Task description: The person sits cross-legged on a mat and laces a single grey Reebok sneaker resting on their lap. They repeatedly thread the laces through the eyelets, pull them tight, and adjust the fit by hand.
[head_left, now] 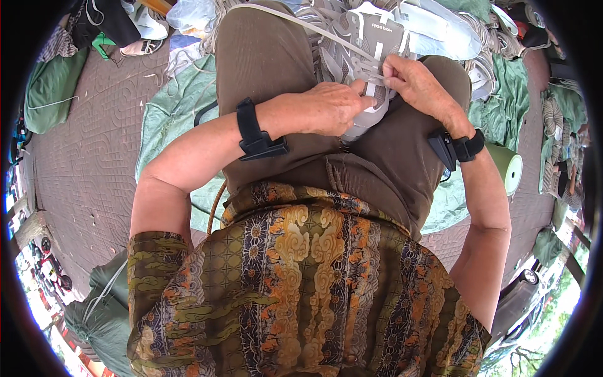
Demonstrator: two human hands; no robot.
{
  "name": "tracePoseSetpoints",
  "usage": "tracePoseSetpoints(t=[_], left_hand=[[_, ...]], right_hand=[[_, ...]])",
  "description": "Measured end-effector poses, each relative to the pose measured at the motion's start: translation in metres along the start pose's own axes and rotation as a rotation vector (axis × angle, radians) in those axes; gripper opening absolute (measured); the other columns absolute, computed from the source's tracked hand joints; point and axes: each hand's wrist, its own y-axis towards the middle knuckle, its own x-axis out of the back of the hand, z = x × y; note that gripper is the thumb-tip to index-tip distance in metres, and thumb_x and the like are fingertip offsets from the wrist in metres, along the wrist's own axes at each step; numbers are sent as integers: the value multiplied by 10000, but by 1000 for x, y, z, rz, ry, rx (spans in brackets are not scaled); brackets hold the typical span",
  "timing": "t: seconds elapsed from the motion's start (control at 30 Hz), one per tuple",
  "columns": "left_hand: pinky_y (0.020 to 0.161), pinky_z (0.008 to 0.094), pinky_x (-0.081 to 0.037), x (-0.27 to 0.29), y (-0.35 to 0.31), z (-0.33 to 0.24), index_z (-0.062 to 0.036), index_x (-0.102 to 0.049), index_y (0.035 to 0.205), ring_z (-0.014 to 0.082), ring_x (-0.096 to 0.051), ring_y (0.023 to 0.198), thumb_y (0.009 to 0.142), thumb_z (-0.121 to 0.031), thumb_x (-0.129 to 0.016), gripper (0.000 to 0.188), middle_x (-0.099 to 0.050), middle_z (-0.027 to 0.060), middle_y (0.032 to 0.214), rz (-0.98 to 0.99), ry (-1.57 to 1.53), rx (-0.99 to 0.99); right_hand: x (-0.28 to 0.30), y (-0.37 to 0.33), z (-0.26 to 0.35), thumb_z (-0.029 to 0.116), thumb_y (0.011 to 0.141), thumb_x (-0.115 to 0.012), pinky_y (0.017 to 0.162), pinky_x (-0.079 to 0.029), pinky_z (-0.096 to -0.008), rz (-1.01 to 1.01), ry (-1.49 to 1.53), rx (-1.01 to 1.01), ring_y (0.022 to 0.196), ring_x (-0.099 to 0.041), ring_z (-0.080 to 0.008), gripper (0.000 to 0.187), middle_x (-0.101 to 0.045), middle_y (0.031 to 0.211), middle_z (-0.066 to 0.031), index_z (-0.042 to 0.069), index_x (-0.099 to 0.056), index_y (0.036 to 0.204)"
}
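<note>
A grey sneaker [381, 39] rests between my knees, its pale toe pointing toward me and its tongue away. My left hand [336, 107] is closed at the shoe's front, thumb and forefinger pressed together beside the lowest eyelets. What sits between those fingertips is hidden. On the other side, my right hand [418, 88] pinches a pale shoelace [369, 68] close to the lacing. A long loose end of that lace stretches from the shoe up and left over my left knee.
Piled shoes and clear plastic bags [440, 31] lie beyond my knees. A green sheet [169, 119] spreads over the brick-paved ground [94, 157]. At my right is a pale green cylinder [505, 169]; green sacks [103, 314] stand at the lower left.
</note>
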Motion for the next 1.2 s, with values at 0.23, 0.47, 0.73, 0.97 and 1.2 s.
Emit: tracePoseSetpoints(t=[0.23,0.47,0.73,0.97,1.2], left_hand=[[755,444,-471,-7,1,11,-79,-508,1325,373,-557,929,789,-20,-608,549,-513,173,1087,-62,-41,-46],[816,430,-482,-4,2,22,-71,-527,1271,365,-557,1015,806,-40,-586,470,-553,166,1123,-168,-95,-111],[868,445,-479,59,4,59,-44,-561,1190,374,-586,1011,836,-127,-552,363,-620,190,1070,-531,210,65],[730,427,-490,84,6,70,-6,-628,823,335,-618,773,835,-148,-557,159,-610,163,731,-327,135,158],[588,381,-427,97,-19,75,10,-576,757,214,-515,570,810,-95,-548,121,-517,98,601,-368,191,108]], right_hand=[[-8,1,5,-5,839,-575,664,-477,-464,-246,-511,162,791,-608,-388,101,-600,801,-182,21,-527,924],[2,1,-5,1,834,-591,696,-462,-455,-191,-406,46,792,-601,-365,88,-594,858,-155,17,-533,898],[5,-2,-9,29,817,-635,715,-453,-357,-188,-224,-55,744,-540,-229,102,-532,808,-79,30,-561,887],[9,2,-13,58,831,-633,712,-452,-339,-113,-173,-88,738,-524,-198,92,-523,798,-64,47,-578,904],[11,10,-8,70,834,-611,724,-459,-329,-10,-92,-171,752,-530,-193,138,-531,803,-54,76,-576,968]])
